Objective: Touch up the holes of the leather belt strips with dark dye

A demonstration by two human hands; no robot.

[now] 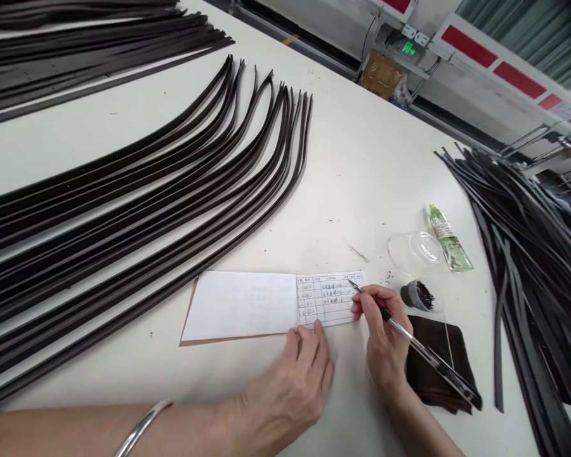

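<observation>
An open notebook [247, 304] lies on the white table [361, 165], with a ruled, handwritten table on its right page [328, 298]. My left hand [295, 374] rests flat at the lower edge of that page, fingers stretched out and pressing it down. A silver bangle [140, 428] circles the left wrist. My right hand [383, 336] grips a clear-barrelled black pen [419, 349], its tip touching the right side of the ruled page.
Long curved dark strips [137, 209] fan across the left of the table, more lie at the top left [76, 57] and in a heap at the right [533, 241]. Near my right hand: a dark cloth [440, 355], a small cup [419, 295], a clear lid [413, 251], a green bottle [450, 238].
</observation>
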